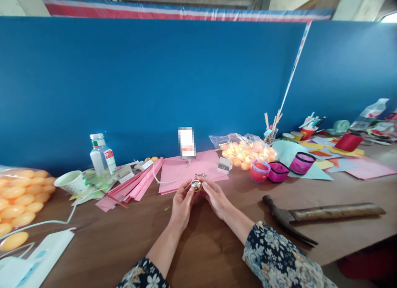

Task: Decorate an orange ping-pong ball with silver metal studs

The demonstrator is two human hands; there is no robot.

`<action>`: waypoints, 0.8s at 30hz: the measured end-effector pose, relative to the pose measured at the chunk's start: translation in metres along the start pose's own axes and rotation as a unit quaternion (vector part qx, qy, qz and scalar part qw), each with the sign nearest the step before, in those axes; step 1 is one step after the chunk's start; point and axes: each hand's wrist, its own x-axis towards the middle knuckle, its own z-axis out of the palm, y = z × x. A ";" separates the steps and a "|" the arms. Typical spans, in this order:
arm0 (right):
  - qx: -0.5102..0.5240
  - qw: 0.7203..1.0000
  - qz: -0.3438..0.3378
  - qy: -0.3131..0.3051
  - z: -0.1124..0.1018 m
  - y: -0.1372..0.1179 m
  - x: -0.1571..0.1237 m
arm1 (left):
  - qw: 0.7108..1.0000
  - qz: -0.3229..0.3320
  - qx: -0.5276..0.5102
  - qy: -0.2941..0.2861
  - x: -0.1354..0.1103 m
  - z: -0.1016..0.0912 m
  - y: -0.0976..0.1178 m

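Observation:
Both hands meet over the middle of the table. Between the fingertips is a small orange ball (196, 186) whose upper face is covered in shiny metal, looking like thumbtack heads. My left hand (182, 203) grips it from the left with thumb and fingers. From the right, my right hand (216, 196) closes thumb and fingers on the same ball; its lower fingers are hidden. Just beyond the fingertips, several tiny shiny metal pieces (201, 174) lie on pink paper (173, 168). A small open box (223, 165) of similar small pieces stands to their right.
A claw hammer (335, 213) lies at right. Clear bags of orange balls stand at left (21, 193) and behind right (245, 151). A bottle (101, 155), paper cup (70, 182) and pink strips (133, 186) are at left; a white cable (172, 182) crosses the paper. A blue partition (186, 81) rises behind.

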 end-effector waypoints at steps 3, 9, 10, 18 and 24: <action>0.001 1.000 0.001 0.006 -0.002 0.002 0.001 | 1.000 0.001 -0.016 -0.015 0.000 -0.001 -0.002; -0.010 1.000 0.005 0.006 -0.004 0.004 0.002 | 1.000 -0.004 0.002 -0.018 0.000 -0.001 -0.001; -0.005 1.000 0.008 0.007 -0.004 0.003 0.002 | 1.000 -0.008 0.001 -0.016 0.000 -0.001 -0.001; -0.014 1.000 0.007 -0.015 0.002 -0.002 0.000 | 0.999 -0.017 -0.033 0.006 -0.002 0.001 0.002; -0.052 0.999 -0.014 -0.006 0.001 0.001 0.000 | 1.000 -0.017 -0.011 0.009 -0.001 0.000 0.001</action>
